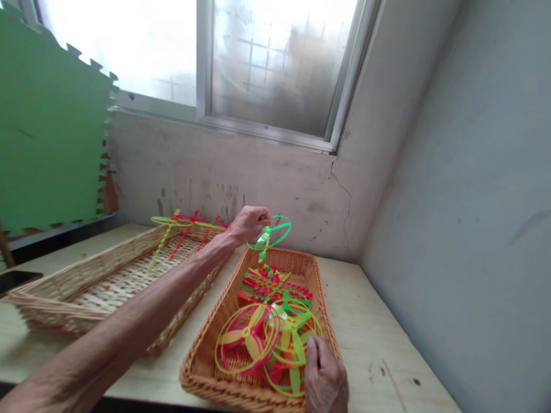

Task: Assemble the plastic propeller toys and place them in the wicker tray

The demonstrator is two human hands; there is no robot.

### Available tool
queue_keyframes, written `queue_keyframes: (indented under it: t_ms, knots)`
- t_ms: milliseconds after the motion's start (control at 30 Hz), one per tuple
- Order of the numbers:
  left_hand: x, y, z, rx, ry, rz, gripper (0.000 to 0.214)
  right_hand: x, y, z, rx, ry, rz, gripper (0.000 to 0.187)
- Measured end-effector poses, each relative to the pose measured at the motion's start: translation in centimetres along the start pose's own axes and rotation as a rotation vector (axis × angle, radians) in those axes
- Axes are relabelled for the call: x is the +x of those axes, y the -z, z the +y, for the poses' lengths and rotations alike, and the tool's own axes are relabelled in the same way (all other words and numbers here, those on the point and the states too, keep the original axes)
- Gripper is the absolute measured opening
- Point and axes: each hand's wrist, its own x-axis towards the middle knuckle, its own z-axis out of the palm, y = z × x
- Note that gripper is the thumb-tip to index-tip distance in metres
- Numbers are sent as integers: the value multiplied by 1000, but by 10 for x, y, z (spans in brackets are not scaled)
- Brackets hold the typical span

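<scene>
Right, the left hand [248, 225] is out over the far end of the right basket [198, 358], fingers pinched shut on a green propeller [271, 232], which hangs in the air just above the far rim. The right hand [326, 378] sits at the near end, fingers curled together against the pile of rings [258, 338]; we cannot tell whether they pinch one.

Risks, as we judge them:
- The pinch is only near the hub, so the light propeller could tilt, slip out and land on the table [379, 338].
- The rings overlap, so lifting one could drag its neighbours over the rim.

The left basket [47, 301] lies just beside, holding a few sticks [183, 238].
</scene>
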Motion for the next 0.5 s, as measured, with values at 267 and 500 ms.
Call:
queue_keyframes:
  t_ms: [267,500]
  knots:
    - [4,-1,-13,-11,37,74,14,0,-1,1,29,18,13,57]
    - [8,-5,-12,-52,57,48,12,0,-1,2,32,11,-5,56]
